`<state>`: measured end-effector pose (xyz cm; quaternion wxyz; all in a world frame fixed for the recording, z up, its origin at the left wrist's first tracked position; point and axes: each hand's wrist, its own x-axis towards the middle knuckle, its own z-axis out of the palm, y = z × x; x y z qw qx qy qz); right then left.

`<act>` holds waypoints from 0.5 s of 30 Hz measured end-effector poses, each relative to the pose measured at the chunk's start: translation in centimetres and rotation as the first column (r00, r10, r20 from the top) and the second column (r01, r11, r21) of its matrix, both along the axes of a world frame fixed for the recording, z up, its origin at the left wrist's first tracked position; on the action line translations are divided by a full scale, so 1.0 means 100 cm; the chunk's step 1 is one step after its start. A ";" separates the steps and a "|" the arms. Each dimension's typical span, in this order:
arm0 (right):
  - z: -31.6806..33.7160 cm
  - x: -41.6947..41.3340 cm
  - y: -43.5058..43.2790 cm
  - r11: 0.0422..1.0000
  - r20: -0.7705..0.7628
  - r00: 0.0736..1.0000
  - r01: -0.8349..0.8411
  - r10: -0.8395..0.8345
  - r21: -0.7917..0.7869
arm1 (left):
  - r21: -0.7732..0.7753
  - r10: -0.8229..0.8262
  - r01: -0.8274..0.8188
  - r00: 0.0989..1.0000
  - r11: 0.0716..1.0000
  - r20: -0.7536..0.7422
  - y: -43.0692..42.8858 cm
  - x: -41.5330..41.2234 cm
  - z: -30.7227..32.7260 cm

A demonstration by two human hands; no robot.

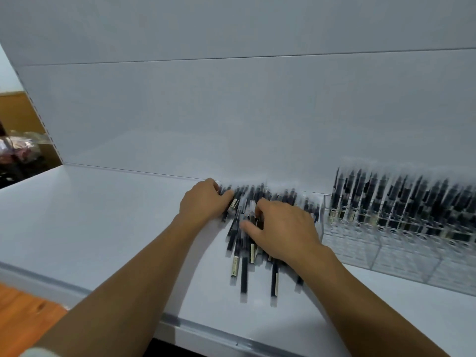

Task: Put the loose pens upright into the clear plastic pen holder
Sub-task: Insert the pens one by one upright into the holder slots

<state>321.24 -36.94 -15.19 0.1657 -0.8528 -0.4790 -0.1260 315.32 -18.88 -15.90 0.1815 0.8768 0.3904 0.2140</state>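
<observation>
White shelf [103,228] underfoot of the action, white back panel [231,112] rising behind it, and a strip of wooden floor [23,318] showing bottom left. Off past the panel's left edge sits some dim clutter, too blurred to name.

Centre stage: a heap of loose pens [247,253], dark barrels with clear caps, lying flat and mostly pointing toward the panel. Both hands are down on that heap. The left hand [203,202] sits at the pile's left edge, fingers curled in against the pens at the back. The right hand [283,230] rests on top of the pile, thumb and fingers dipping into it. The two hands are close but not touching. Whether either has actually closed on a pen, I cannot tell; the frame is smeared with motion and the fingertips are buried.

Just to the right of the pile stands the clear holder [386,243], its back rows already packed with upright pens [401,199] and its front cells looking free.

So my read: this is the gathering step, picking up the next pen or small bunch. The next move calls for a firm pinch on a barrel, a lift clear of the heap, a turn to vertical, then a careful drop into an open front cell without knocking the standing rows.
</observation>
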 end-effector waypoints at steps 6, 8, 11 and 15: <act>-0.005 -0.004 0.007 0.998 -0.050 0.998 0.048 -0.049 -0.034 | -0.058 -0.077 0.067 0.977 0.996 -0.199 0.008 0.023 0.008; -0.004 -0.003 0.008 0.998 -0.109 0.992 0.062 -0.065 -0.032 | -0.078 -0.078 0.061 0.971 0.995 -0.225 0.012 0.026 0.012; -0.004 -0.001 0.009 0.998 -0.173 0.983 0.068 -0.068 -0.005 | -0.119 -0.096 0.064 0.954 0.991 -0.286 0.016 0.030 0.020; -0.008 0.003 0.006 0.992 -0.296 0.953 0.090 -0.060 0.090 | -0.239 -0.149 0.072 0.934 0.968 -0.326 0.016 0.037 0.033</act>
